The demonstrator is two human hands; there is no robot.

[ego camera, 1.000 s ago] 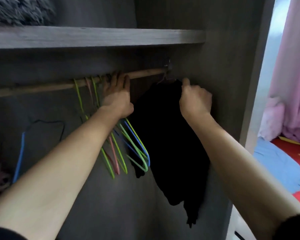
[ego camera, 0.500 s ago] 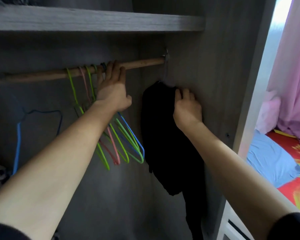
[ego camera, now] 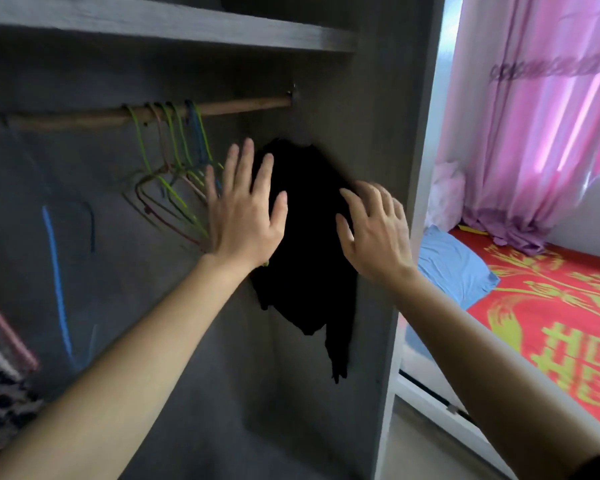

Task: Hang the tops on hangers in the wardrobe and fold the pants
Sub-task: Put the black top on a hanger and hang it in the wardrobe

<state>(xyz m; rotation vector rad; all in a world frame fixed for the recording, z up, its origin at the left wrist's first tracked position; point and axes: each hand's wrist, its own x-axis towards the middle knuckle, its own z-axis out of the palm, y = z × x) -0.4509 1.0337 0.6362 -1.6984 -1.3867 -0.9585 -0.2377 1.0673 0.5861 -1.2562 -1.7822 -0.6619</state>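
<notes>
A black top (ego camera: 309,244) hangs at the right end of the wooden rail (ego camera: 243,106), close to the wardrobe's right wall; its hanger is hard to make out. My left hand (ego camera: 245,211) is held up in front of the top's left edge, fingers straight and spread, holding nothing. My right hand (ego camera: 374,225) is just right of the top, fingers spread and slightly bent, empty. A bunch of bare green, pink and blue hangers (ego camera: 174,168) hangs on the rail left of my left hand.
A shelf (ego camera: 174,24) runs above the rail. A blue hanger (ego camera: 58,275) and patterned clothes (ego camera: 0,403) are at the left. The wardrobe's side panel (ego camera: 409,168) stands to the right. Beyond it are a bed with red cover (ego camera: 548,306), blue cloth (ego camera: 454,268) and pink curtains (ego camera: 534,116).
My left hand has let go of the rail and dropped back with fingers spread. My right hand has come off the black top and opened. The top now hangs on its own.
</notes>
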